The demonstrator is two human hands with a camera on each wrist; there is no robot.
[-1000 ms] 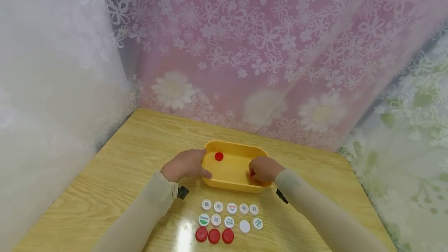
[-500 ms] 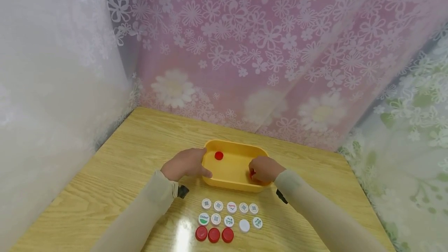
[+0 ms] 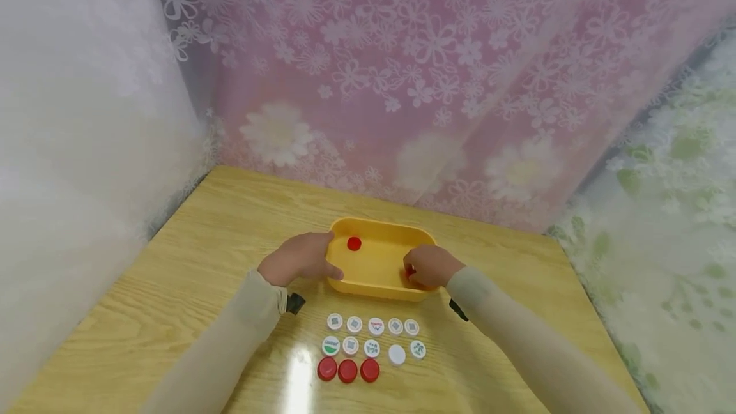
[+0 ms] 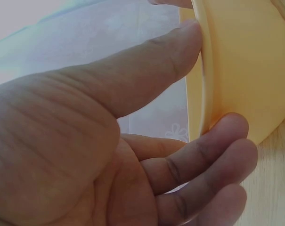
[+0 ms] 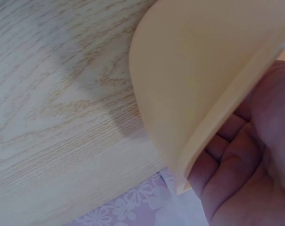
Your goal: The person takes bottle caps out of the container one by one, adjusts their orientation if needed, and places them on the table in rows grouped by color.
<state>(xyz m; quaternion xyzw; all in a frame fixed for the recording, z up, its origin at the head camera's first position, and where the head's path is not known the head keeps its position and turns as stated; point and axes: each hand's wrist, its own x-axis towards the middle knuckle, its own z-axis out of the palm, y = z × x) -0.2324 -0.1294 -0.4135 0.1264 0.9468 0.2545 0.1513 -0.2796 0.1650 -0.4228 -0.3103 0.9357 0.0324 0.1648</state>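
A yellow oblong plastic bin point(image 3: 374, 290) stands on the table, and a red bottle cap point(image 3: 354, 244) lies at its far left inside. My left hand point(image 3: 299, 258) pinches the bin's left end between thumb and fingers; the left wrist view shows the thumb at the rim point(image 4: 206, 70) and fingertips against the wall. Inside the bin's right end, my right hand point(image 3: 432, 266) has curled fingers round another red bottle cap point(image 3: 410, 272), mostly hidden by them. In the right wrist view the bin wall point(image 5: 194, 70) covers the fingertips of the right hand point(image 5: 246, 174).
In front of the bin, white printed caps point(image 3: 372, 348) lie in two rows. One plain white cap point(image 3: 397, 355) is among them. Three red caps point(image 3: 347, 370) form the nearest row. The wooden table point(image 3: 230, 222) ends at a pink floral curtain point(image 3: 356, 114).
The head view has tilted slightly, so everything sits a little higher in it. Both hands keep their places on and in the bin, and the caps lie as before.
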